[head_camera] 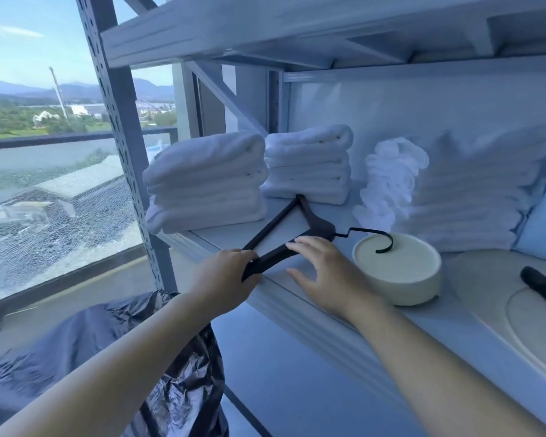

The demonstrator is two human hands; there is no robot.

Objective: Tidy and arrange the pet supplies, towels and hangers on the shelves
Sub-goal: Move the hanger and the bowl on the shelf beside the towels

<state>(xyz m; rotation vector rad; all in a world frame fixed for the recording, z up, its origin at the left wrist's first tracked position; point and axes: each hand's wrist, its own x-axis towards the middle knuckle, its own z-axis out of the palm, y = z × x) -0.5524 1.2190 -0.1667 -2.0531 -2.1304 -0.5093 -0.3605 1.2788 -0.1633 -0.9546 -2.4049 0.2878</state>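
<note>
**Black hanger held at the front edge of the towel shelf**

Left hand [224, 275] clenched round the lower end of one arm of the black hanger [319, 225], just at the front edge of the grey metal shelf [297, 299]. Right hand [328, 275] released, fingers spread and nearly straight, fingertips [297, 247] touching the same arm of the hanger, thumb close to the shelf edge.

Hanger of triangular shape, matte and smooth, with a thin bent wire hook. Far tip touching the foot of the second stack of towels [309, 165], hook reaching over the top of a round cream bowl [397, 279] with straight smooth walls. Flat on the shelf or a little raised: cannot tell.

First stack of towels [205, 184] at the left end of the shelf, just beside the second one; both white, thick and soft, with rounded folds. Further right a fluffy white cloth [388, 181] standing upright, then a wider white pile [473, 200], blurred.

At the far right a flat pale mat [486, 279] with a curved raised line, and on it a black rod-shaped thing [542, 287], cut off by the frame.

Below the shelf a crinkled, glossy black plastic bag [108, 357]. Behind the perforated post a window pane [44, 222] full of fine cracks.
</note>
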